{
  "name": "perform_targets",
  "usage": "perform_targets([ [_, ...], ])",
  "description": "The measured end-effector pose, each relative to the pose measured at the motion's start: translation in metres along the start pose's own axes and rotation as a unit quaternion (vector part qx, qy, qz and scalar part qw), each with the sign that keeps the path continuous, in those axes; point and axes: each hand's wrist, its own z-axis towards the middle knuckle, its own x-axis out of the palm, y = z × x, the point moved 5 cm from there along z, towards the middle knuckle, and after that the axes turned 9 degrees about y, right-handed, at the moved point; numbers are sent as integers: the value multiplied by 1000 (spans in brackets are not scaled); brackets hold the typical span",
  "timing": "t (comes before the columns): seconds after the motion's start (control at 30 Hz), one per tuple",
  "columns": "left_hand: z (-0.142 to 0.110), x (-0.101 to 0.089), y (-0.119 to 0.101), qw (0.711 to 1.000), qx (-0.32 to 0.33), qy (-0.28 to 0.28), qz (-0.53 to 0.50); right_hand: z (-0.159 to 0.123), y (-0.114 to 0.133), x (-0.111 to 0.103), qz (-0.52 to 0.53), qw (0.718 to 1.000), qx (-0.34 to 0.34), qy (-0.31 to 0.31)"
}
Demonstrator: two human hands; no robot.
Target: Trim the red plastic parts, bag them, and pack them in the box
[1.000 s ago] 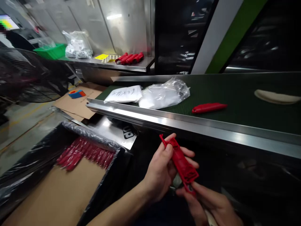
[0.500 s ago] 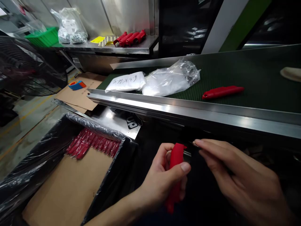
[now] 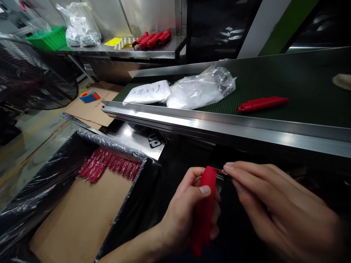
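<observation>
My left hand [image 3: 189, 204] is wrapped round a long red plastic part [image 3: 204, 212], held nearly upright with the thumb across its face. My right hand [image 3: 276, 204] pinches a thin, metallic-looking sliver [image 3: 221, 171] between thumb and fingertips. The sliver reaches the top corner of the red part; its exact kind is too small to tell. Beyond my hands, a second red part [image 3: 263, 104] lies on the green conveyor belt [image 3: 309, 84].
A black-lined box [image 3: 128, 199] at the left holds several bagged red parts [image 3: 109, 164] on cardboard. The metal conveyor rail [image 3: 219, 126] crosses ahead. White plastic bags [image 3: 197, 91] lie on the belt. Several red parts [image 3: 152, 39] sit on the back shelf. A fan [image 3: 35, 76] stands left.
My right hand has brought the thin sliver left to the red part's top corner. My left thumb has shifted slightly along the part, which has turned a little.
</observation>
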Motion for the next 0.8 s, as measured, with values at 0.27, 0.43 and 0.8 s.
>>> perform_targets([
  [0.27,-1,-1,1,1000,4,7,-4,-4,-1,0,-11,1000,4,4],
  [0.43,-1,0,1,1000,1,15,-7,-5,-2,2,-8,1000,7,3],
  [0.8,1,1,-3,1000,17,6,-8,-8,0,6,-35,999,-6,23],
])
